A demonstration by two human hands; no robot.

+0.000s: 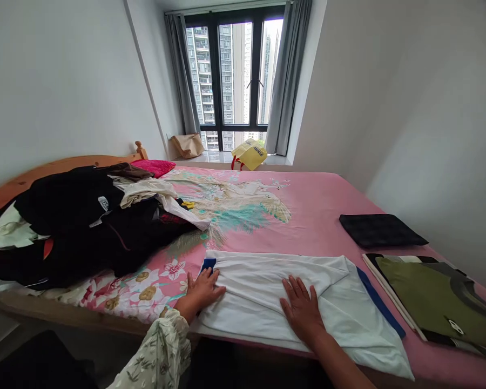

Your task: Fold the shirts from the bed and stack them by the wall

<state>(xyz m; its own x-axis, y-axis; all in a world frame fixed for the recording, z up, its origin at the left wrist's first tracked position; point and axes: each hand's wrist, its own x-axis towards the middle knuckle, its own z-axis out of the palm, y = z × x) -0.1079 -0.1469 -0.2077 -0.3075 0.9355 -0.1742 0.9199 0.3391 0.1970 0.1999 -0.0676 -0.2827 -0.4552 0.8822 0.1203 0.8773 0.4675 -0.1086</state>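
A white T-shirt with blue trim point(259, 286) lies lengthwise along the near edge of the bed, partly folded and a little creased. My left hand point(204, 292) rests on its left end, fingers spread, close to a blue patch of the cloth. Flat on the middle of the shirt is my right hand point(302, 308), its fingers stretched out. Neither hand grips the fabric. The shirt's right end, with a blue band, spreads toward the front edge of the bed.
A heap of dark and pale clothes point(85, 221) covers the bed's left side. Folded garments, a green shirt point(433, 292) on top, lie at right near a folded dark cloth point(380, 229). The pink bedsheet point(316, 200) shows between. Yellow bag point(250, 154) and paper bag point(188, 146) sit by the window.
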